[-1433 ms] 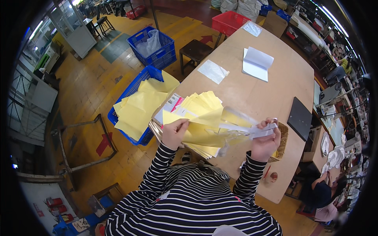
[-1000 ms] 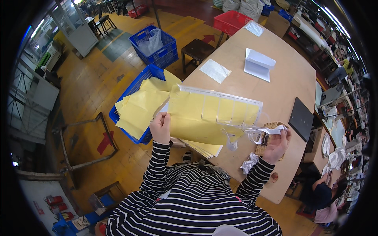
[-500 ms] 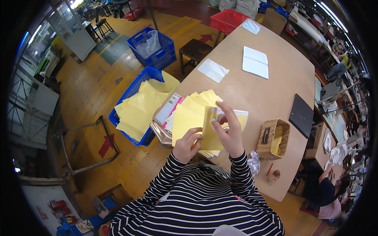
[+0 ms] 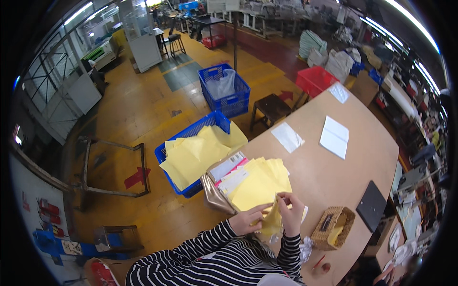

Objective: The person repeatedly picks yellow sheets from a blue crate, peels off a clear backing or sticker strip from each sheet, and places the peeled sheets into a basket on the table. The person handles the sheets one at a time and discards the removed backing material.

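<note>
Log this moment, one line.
left hand: touching yellow sheet; right hand: pinching same sheet; yellow stack: beyond hands; wicker basket: right of hands

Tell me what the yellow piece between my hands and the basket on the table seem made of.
Yellow piece: perhaps paper or plastic film; it looks thin, bent and slightly shiny, but I can't tell which. Basket: likely wicker or similar woven fibre, tan and matte, judging by its plaited walls.

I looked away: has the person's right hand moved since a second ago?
Yes: the right hand has moved left, away from the wicker basket, toward the left hand.
</note>
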A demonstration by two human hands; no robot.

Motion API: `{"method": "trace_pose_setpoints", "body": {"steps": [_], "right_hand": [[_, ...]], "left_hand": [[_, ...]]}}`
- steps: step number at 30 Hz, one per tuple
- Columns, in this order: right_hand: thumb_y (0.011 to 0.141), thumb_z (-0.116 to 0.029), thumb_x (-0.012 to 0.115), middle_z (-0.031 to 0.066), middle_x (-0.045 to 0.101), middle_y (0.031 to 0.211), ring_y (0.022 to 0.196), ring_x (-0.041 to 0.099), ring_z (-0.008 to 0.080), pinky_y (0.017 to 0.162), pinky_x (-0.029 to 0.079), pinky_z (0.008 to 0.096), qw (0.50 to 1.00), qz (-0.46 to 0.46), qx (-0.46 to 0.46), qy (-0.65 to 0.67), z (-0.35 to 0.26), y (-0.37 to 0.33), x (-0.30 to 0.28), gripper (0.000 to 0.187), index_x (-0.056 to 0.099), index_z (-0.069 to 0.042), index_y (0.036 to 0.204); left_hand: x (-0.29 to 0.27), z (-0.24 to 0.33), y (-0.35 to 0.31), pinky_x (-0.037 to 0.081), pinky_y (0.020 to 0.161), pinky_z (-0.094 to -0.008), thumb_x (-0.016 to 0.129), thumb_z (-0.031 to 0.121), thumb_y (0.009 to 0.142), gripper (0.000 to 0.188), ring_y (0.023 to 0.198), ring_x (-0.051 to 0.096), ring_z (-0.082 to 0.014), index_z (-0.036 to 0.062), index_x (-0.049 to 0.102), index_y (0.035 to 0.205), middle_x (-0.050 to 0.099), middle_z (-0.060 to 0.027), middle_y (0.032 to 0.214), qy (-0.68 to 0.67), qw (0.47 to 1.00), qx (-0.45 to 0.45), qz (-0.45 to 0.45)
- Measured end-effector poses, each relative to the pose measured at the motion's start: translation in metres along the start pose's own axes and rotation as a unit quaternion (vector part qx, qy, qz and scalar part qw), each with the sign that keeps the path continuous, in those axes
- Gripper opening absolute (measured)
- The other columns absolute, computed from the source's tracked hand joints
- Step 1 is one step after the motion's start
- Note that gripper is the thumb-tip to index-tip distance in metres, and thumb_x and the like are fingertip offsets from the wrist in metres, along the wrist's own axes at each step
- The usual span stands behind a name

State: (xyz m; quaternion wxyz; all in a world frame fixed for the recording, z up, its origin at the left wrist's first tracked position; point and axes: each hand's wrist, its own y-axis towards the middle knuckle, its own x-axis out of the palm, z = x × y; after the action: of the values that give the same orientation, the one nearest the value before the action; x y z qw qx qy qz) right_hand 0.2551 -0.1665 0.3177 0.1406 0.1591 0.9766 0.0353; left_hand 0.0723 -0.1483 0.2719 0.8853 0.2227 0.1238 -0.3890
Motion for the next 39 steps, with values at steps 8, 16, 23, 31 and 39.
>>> {"method": "trace_pose_setpoints", "body": {"steps": [8,16,23,31,39], "right_hand": [[0.08,0.01,0.057,0.0093,0.064,0.089,0.07,0.058,0.0111,0.062,0.046,0.0222,0.994,-0.065,-0.053,0.07,-0.013,-0.012,0.009,0.016,0.065,0.004,0.093],[0.091,0.003,0.052,0.0045,0.057,0.097,0.087,0.053,0.0117,0.082,0.045,0.0268,0.929,0.253,-0.093,0.252,0.008,-0.007,-0.02,0.008,0.056,-0.004,0.09],[0.096,-0.008,0.05,0.0051,0.061,0.108,0.102,0.057,0.018,0.094,0.046,0.0344,0.778,0.334,-0.079,0.525,0.058,-0.007,-0.097,0.013,0.052,-0.01,0.109],[0.098,-0.011,0.047,0.0056,0.06,0.114,0.109,0.055,0.0192,0.098,0.043,0.0367,0.743,0.459,-0.078,0.481,0.079,-0.033,-0.152,0.018,0.051,-0.015,0.114],[0.097,-0.009,0.046,0.0054,0.06,0.11,0.104,0.058,0.0187,0.096,0.045,0.0344,0.686,0.551,-0.099,0.465,0.085,-0.052,-0.186,0.021,0.055,-0.015,0.115]], "left_hand": [[0.017,-0.004,0.008,0.047,0.078,-0.026,0.055,0.027,0.096,0.046,0.09,0.057,-0.0111,0.0012,0.044,0.133,0.064,-0.0065,0.103,-0.284,0.922,-0.221,0.146],[-0.048,-0.016,0.014,0.052,0.085,-0.0341,0.052,0.018,0.096,0.025,0.095,0.064,-0.0198,0.0006,0.059,0.112,0.066,-0.0089,0.104,-0.567,0.719,-0.186,0.356],[-0.099,-0.029,-0.008,0.05,0.089,-0.0338,0.047,0.02,0.098,0.032,0.102,0.062,-0.0218,-0.0031,0.053,0.118,0.062,-0.0122,0.114,-0.496,0.762,-0.193,0.37],[-0.12,-0.037,-0.024,0.049,0.089,-0.0316,0.047,0.022,0.099,0.033,0.101,0.061,-0.0198,-0.0039,0.052,0.118,0.061,-0.0118,0.114,-0.439,0.793,-0.239,0.347],[-0.136,-0.031,-0.033,0.049,0.091,-0.0334,0.046,0.025,0.099,0.035,0.103,0.061,-0.0215,-0.0029,0.049,0.121,0.06,-0.0124,0.115,-0.447,0.779,-0.214,0.385]]}}
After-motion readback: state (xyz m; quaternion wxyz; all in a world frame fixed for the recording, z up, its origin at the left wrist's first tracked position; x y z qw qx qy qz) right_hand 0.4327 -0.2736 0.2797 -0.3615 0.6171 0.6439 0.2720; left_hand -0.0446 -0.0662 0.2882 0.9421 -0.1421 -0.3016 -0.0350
